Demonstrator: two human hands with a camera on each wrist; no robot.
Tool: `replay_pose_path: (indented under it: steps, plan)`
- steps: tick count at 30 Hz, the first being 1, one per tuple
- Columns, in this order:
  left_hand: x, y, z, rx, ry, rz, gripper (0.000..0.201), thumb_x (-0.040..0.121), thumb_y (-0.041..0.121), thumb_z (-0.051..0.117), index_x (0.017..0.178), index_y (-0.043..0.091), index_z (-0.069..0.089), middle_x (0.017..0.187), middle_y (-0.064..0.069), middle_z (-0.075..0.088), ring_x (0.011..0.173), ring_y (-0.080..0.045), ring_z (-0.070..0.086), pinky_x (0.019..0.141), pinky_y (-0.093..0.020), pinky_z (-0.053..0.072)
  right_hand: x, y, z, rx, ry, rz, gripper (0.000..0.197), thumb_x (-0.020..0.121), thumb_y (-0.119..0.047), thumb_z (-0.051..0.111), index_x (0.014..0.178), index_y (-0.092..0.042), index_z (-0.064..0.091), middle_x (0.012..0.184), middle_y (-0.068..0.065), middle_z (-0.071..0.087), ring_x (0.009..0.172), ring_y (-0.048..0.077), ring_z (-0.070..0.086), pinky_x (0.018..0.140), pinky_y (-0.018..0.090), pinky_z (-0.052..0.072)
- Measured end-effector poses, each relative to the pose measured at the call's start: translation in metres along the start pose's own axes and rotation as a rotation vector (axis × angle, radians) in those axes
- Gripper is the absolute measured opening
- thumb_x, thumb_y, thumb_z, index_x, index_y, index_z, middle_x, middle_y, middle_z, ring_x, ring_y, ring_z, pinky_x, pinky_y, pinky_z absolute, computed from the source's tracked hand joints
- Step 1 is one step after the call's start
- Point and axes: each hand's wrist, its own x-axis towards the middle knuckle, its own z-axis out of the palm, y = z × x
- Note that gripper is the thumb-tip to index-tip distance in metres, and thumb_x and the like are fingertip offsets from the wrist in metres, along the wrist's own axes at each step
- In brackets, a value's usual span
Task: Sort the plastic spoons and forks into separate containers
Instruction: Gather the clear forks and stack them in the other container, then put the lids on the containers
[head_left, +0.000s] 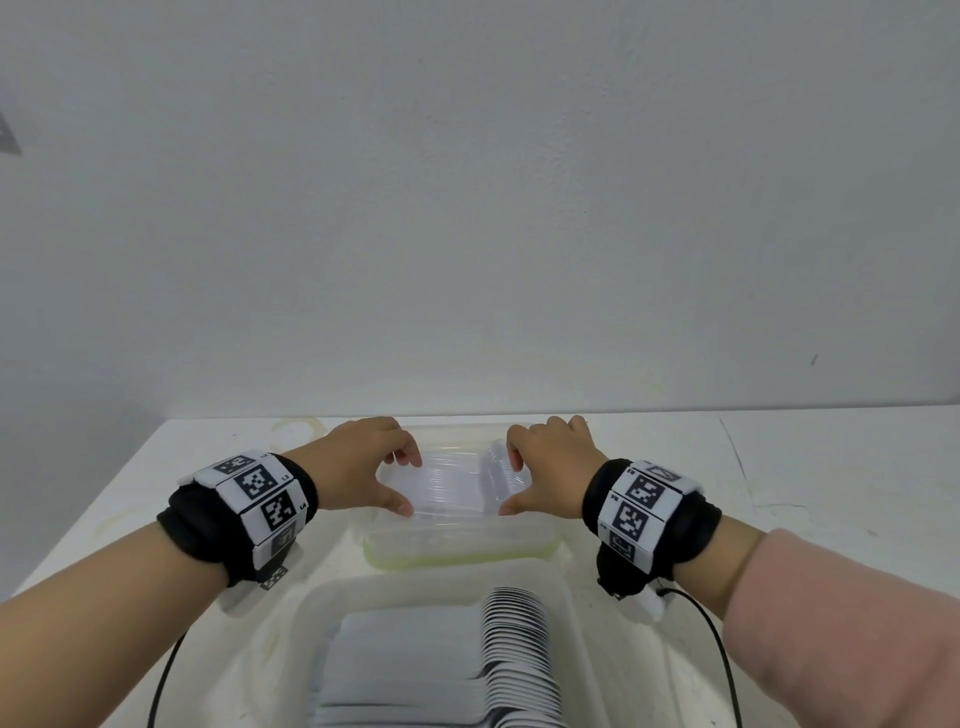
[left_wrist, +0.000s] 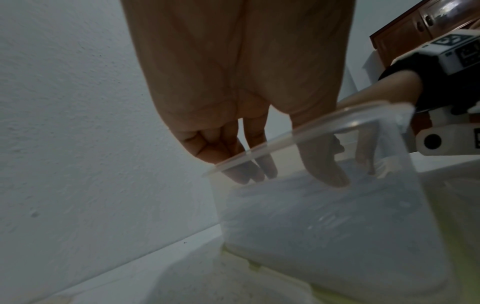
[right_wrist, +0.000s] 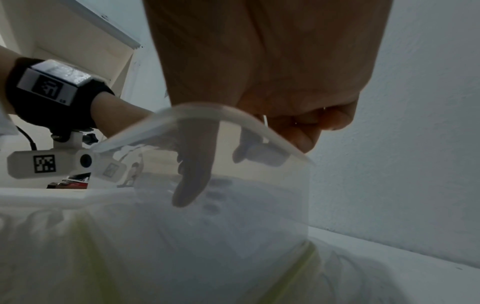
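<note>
1. Holding a stack of clear plastic spoons (head_left: 457, 486) between both hands, right over the far container (head_left: 540, 543), the one with the yellow-green rim.
2. The left hand (head_left: 363, 462) pinches the left end of the stack, thumb on the near side and fingers curled over the far side. The left wrist view shows those fingers (left_wrist: 259, 164) dipping inside the container's clear wall.
3. The right hand (head_left: 550, 462) does the same on the right end, where the spoon bowls bunch up, thumb near and fingers far. Its thumb (right_wrist: 194, 164) shows through the plastic in the right wrist view.
4. The stack looks to sit at about rim height; can't tell if it touches the bottom of the container.
5. The near container (head_left: 270, 639) is bigger and whitish, holding a neat row of white forks or spoons (head_left: 519, 665). Too blurry to say which.
6. Both containers sit on a white desk (head_left: 779, 467), the far one close to the wall (head_left: 467, 208).
7. Both wrists wear black bands with marker tags, with cables trailing toward the near edge.
</note>
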Motion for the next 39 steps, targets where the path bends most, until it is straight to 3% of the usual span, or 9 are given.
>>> replay_pose_path:
  steps: [4, 6, 9, 11, 13, 17, 23, 28, 39]
  plan:
    - [-0.005, 0.001, -0.004, -0.044, 0.023, 0.001, 0.048, 0.076, 0.047, 0.076, 0.117, 0.029, 0.058, 0.111, 0.013, 0.049, 0.104, -0.003, 0.048, 0.094, -0.018, 0.040, -0.004, 0.002, -0.005, 0.120, 0.021, 0.018, 0.046, 0.078, -0.061, 0.065, 0.091, -0.023, 0.042, 0.086, -0.006, 0.049, 0.089, 0.017, 0.040, 0.092, 0.034, 0.029]
    - [-0.019, 0.001, -0.010, -0.089, 0.171, 0.008, 0.036, 0.081, 0.043, 0.073, 0.111, 0.029, 0.059, 0.108, 0.013, 0.051, 0.099, -0.003, 0.050, 0.093, -0.021, 0.042, -0.014, 0.005, -0.012, 0.219, 0.155, 0.010, 0.038, 0.085, -0.057, 0.060, 0.085, -0.023, 0.043, 0.079, -0.008, 0.049, 0.082, 0.015, 0.044, 0.088, 0.032, 0.034]
    - [-0.066, 0.007, -0.024, -0.123, 0.463, -0.092, 0.022, 0.083, 0.048, 0.063, 0.084, 0.026, 0.059, 0.083, 0.012, 0.059, 0.077, -0.002, 0.055, 0.070, -0.026, 0.045, -0.049, 0.008, -0.025, 0.309, 0.306, -0.001, 0.039, 0.093, -0.051, 0.049, 0.069, -0.022, 0.041, 0.067, -0.008, 0.049, 0.066, 0.013, 0.045, 0.063, 0.024, 0.035]
    - [-0.107, 0.008, -0.026, -0.128, 0.369, -0.301, 0.040, 0.083, 0.061, 0.051, 0.074, 0.022, 0.058, 0.065, 0.006, 0.063, 0.064, -0.008, 0.058, 0.064, -0.027, 0.046, -0.079, 0.008, -0.026, 0.280, 0.144, 0.036, 0.050, 0.095, -0.056, 0.039, 0.065, -0.017, 0.048, 0.067, -0.003, 0.058, 0.065, 0.015, 0.052, 0.063, 0.027, 0.042]
    - [-0.143, 0.012, -0.018, -0.147, 0.096, -0.474, 0.064, 0.071, 0.078, 0.033, 0.072, 0.021, 0.061, 0.063, 0.009, 0.068, 0.058, -0.004, 0.060, 0.067, -0.024, 0.049, -0.106, 0.006, -0.019, 0.190, -0.089, 0.050, 0.066, 0.094, -0.064, 0.029, 0.071, -0.009, 0.059, 0.074, 0.004, 0.067, 0.070, 0.021, 0.061, 0.074, 0.035, 0.050]
    - [-0.178, 0.029, 0.014, -0.306, -0.209, -0.477, 0.068, 0.067, 0.082, 0.022, 0.071, 0.027, 0.062, 0.070, 0.009, 0.070, 0.056, -0.001, 0.059, 0.069, -0.017, 0.047, -0.138, -0.005, 0.001, 0.379, -0.354, 0.037, 0.065, 0.097, -0.059, 0.030, 0.075, -0.006, 0.062, 0.056, -0.002, 0.063, 0.055, 0.014, 0.055, 0.074, 0.032, 0.050]
    - [-0.181, 0.058, 0.038, -0.572, -0.048, -0.441, 0.046, 0.100, 0.041, 0.035, 0.067, 0.013, 0.051, 0.053, 0.005, 0.059, 0.050, -0.003, 0.049, 0.058, -0.017, 0.039, -0.154, -0.016, 0.021, 0.685, -0.178, 0.086, 0.044, 0.102, -0.037, 0.037, 0.063, -0.017, 0.040, 0.058, -0.007, 0.046, 0.049, 0.005, 0.038, 0.060, 0.022, 0.039]
    - [-0.168, 0.083, 0.042, -0.517, 0.018, -0.430, 0.047, 0.101, 0.040, 0.035, 0.066, 0.013, 0.049, 0.052, 0.009, 0.056, 0.048, -0.002, 0.045, 0.055, -0.016, 0.036, -0.167, 0.006, 0.012, 0.621, -0.079, 0.113, 0.044, 0.102, -0.037, 0.036, 0.064, -0.014, 0.035, 0.060, -0.003, 0.039, 0.054, 0.010, 0.033, 0.053, 0.022, 0.027]
    - [-0.098, 0.205, 0.046, -0.305, -0.051, -0.326, 0.048, 0.104, 0.040, 0.030, 0.070, 0.013, 0.051, 0.066, 0.005, 0.056, 0.058, -0.010, 0.050, 0.060, -0.023, 0.037, -0.234, 0.113, -0.011, 0.440, -0.177, 0.274, 0.051, 0.102, -0.036, 0.036, 0.059, -0.013, 0.048, 0.058, -0.005, 0.050, 0.054, 0.007, 0.046, 0.056, 0.017, 0.034]
